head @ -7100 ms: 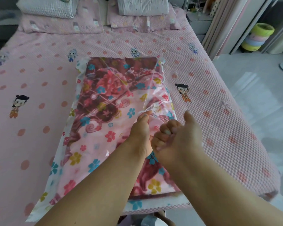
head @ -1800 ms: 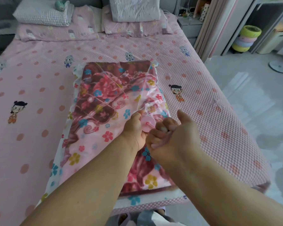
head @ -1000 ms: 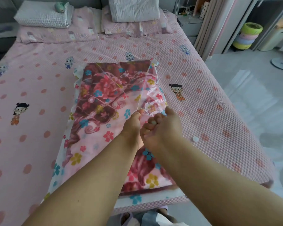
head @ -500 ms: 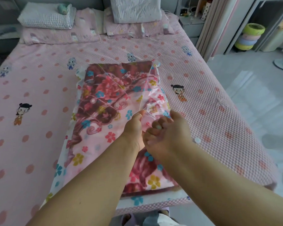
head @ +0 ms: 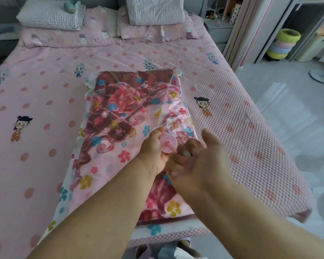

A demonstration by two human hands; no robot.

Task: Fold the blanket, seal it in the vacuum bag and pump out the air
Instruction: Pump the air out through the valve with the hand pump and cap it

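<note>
Pink dotted bed (head: 45, 101) carries the vacuum bag (head: 94, 146) with folded floral blanket (head: 120, 113) inside, long axis running from me toward the pillows (head: 51, 15); my left hand (head: 153, 148) pinches the pink valve (head: 169, 144); my right hand (head: 198, 161) has fingers curled, contents not discernible.

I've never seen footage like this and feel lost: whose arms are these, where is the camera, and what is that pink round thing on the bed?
The camera sits on a person's head, looking down at their own two bare arms. On the bed lies a clear vacuum bag with a folded floral blanket inside. The left hand grips the bag beside its pink round valve. The right hand, blurred, has its fingers curled around something pink by the valve; what exactly is unclear.
</note>
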